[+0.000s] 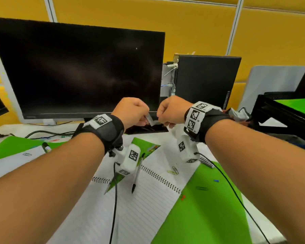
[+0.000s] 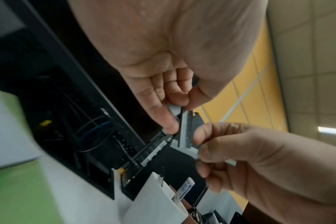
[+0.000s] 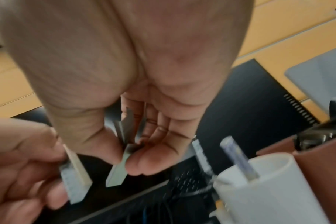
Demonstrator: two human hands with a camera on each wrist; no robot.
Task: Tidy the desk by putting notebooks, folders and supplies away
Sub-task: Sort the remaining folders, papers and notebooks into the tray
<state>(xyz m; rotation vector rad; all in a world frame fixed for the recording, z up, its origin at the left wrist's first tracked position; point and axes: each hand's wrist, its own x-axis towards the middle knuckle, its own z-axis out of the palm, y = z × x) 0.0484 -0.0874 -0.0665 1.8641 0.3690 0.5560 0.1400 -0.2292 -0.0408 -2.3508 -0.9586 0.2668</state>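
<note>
My left hand [image 1: 130,111] and right hand [image 1: 173,111] are raised side by side in front of the dark monitor [image 1: 77,71], both curled, each pinching an end of a small pale grey strip of staples [image 1: 152,120] that bridges the gap between them. Below my forearms, an open spiral notebook [image 1: 148,199] with ruled pages lies on the desk, a black pen [image 1: 137,173] slanting across its spine. Green folders [image 1: 209,208] lie to either side, with paper clips [image 1: 173,170] and a red pushpin [image 1: 183,197] scattered over them. A black computer tower [image 1: 206,80] stands right of the monitor.

From the left wrist, my left thumb and fingers [image 2: 163,115] are pressed together on a thin grey bar; the staple strip [image 2: 184,133] looks folded or broken into angled sections, and my right hand [image 2: 249,154] pinches its lower piece. A white cup [image 2: 153,201] with pens sits below.

From the right wrist, my right thumb and forefinger [image 3: 144,160] clamp a flat grey piece [image 3: 118,174] with a pointed end, more grey pieces [image 3: 125,125] lying against my palm. My left hand [image 3: 19,166] holds a separate ridged, whitish block of staples [image 3: 75,178], just beside and apart from it. The white cup [image 3: 269,189] holds a pen, next to a brown holder [image 3: 320,163].
</note>
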